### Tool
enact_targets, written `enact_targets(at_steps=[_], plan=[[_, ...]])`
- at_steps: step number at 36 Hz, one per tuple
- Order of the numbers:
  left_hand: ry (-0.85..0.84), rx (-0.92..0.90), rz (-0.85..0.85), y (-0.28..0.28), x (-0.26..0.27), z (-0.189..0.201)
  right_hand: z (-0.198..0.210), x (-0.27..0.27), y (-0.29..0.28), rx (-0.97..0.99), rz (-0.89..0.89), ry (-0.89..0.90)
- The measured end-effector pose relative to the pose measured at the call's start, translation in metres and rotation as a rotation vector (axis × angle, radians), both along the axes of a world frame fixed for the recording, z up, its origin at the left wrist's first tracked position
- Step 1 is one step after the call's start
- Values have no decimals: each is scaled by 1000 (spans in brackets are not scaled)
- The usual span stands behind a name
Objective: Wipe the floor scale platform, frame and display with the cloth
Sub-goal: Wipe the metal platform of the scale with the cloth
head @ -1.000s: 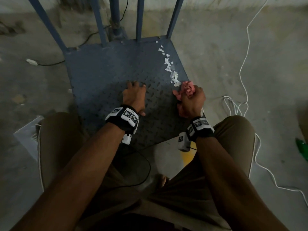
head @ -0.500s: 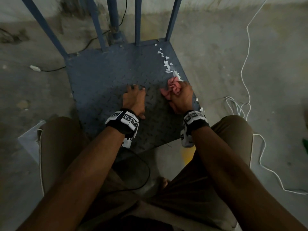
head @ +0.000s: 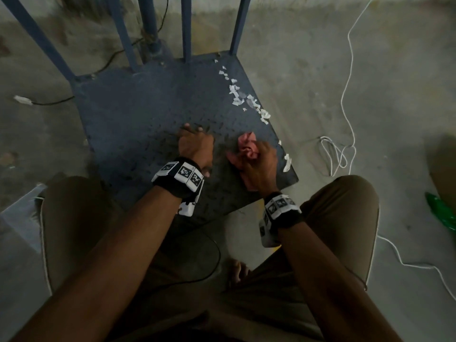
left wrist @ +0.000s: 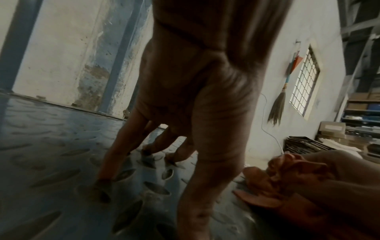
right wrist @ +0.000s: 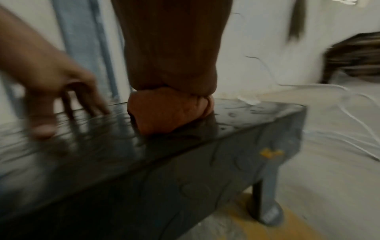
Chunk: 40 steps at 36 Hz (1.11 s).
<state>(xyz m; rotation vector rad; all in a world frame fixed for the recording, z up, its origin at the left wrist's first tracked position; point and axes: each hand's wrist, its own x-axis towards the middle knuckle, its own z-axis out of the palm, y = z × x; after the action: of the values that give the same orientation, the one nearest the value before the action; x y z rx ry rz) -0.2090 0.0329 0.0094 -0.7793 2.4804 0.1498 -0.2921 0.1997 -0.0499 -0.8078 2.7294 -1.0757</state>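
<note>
The blue checker-plate scale platform [head: 138, 114] lies on the concrete floor, with blue frame bars [head: 186, 28] rising at its far edge. My left hand [head: 196, 144] rests on the plate on spread, straight fingertips [left wrist: 102, 183]. My right hand [head: 259, 166] grips a bunched pink cloth [head: 246, 144] and presses it on the platform near the right front corner; the cloth [right wrist: 164, 113] sits under my fist in the right wrist view. White paper scraps [head: 244, 97] lie along the platform's right edge. No display is in view.
A white cable [head: 345, 99] loops on the floor to the right of the platform. A black cable [head: 49, 102] runs at the left. A green object [head: 441, 211] lies far right. My knees flank the platform's near edge.
My right hand has swept the pink cloth leftward from the right edge toward the middle of the platform. The left hand has stayed planted on the plate.
</note>
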Motion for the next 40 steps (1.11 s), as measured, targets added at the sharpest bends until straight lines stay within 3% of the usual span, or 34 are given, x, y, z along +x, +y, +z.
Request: enact_targets(at_steps=[3,7,14,16,20,24,30,36,40], plan=[[-20,2,-37,-2,-2,-5,1,-21,11,-6,-145,20],[-31,-17,-50,-1,-4,-10,2,-51,19,14,-194,72],[-3,-15,-53,-3,2,-9,22,-74,11,46,-295,0],[11,-23,-69,-2,3,-9,34,-60,0,6,-257,-10],[101,-10,-65,-4,6,-4,51,-14,-24,-137,-14,-112],[186,12,-73,-19,11,9,29,7,-38,-27,193,-54],[287,41,-26,-34,15,19,33,-25,-39,-85,54,-51],[265,29,11,-32,12,13,22,-74,-41,96,-93,-27],[221,-6,-9,-36,6,3,37,-50,-56,-73,-7,-125]])
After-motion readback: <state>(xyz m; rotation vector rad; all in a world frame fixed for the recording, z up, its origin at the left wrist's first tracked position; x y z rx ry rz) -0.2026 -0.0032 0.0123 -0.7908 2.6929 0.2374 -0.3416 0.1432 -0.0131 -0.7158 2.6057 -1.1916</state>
